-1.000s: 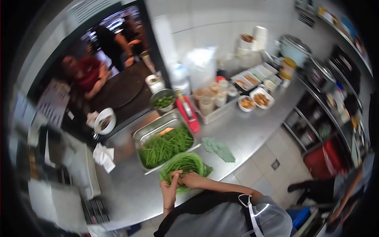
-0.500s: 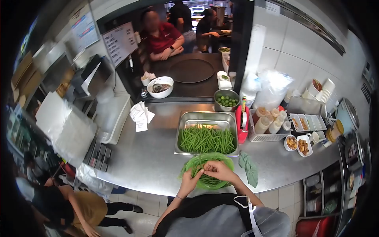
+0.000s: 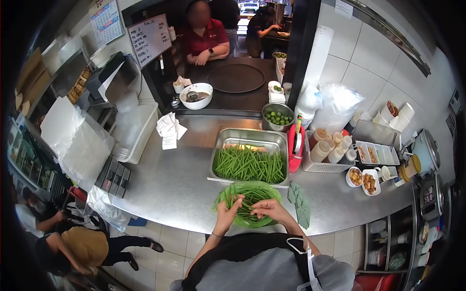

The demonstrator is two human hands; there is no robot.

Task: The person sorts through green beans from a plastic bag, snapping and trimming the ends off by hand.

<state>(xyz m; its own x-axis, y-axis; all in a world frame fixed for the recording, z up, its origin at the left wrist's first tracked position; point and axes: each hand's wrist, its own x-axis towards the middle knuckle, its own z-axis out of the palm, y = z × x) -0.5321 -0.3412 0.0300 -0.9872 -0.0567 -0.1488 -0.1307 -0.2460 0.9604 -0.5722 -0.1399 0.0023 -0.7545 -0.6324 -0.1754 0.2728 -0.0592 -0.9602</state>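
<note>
A green plastic bag [image 3: 266, 190] lies open at the counter's near edge, with long green beans [image 3: 250, 196] inside. My left hand [image 3: 228, 211] is closed on green beans at the bag's left side. Over the bag's right part, my right hand [image 3: 270, 210] has its thumb and fingers pinched together at the beans; what exactly is between the fingertips is too small to tell. Just beyond the bag stands a metal tray [image 3: 212, 162] holding many cut green beans [image 3: 248, 164]. A crumpled green cloth [image 3: 299, 203] lies right of the bag.
Behind the tray are a bowl of green fruits [image 3: 277, 116] and a red tape dispenser [image 3: 296, 145]. A bottle basket [image 3: 326, 167] stands right; papers [image 3: 170, 130] lie left. One person [image 3: 206, 41] leans at the pass-through; another [image 3: 87, 245] is at lower left.
The view has swung from a tilted angle to nearly level. My hands, close together before, are now farther apart over the bag, still at the beans.
</note>
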